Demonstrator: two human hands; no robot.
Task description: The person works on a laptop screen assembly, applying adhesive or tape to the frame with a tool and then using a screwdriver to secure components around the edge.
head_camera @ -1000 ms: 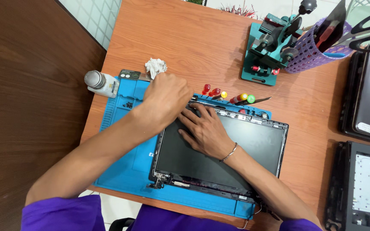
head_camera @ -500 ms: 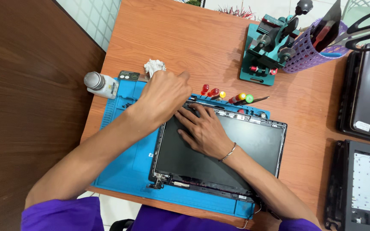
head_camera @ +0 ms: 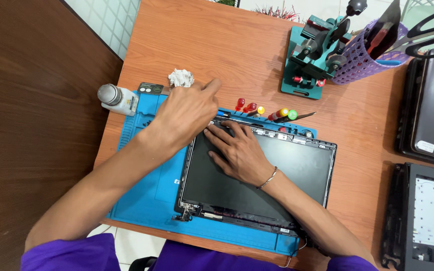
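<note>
Working at the top-left corner of the black flat laptop screen panel (head_camera: 257, 175), judging by hands: right hand (head_camera: 239, 153) spread flat, pressing it down; left hand (head_camera: 187, 113) just above that corner, fingers curled, grip hidden. Next likely calls for steady downward hold.

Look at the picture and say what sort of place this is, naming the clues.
Probably an electronics repair bench: a bare laptop screen panel lies on a blue repair mat, small screwdrivers line its far edge, and opened laptops wait at the side.
</note>
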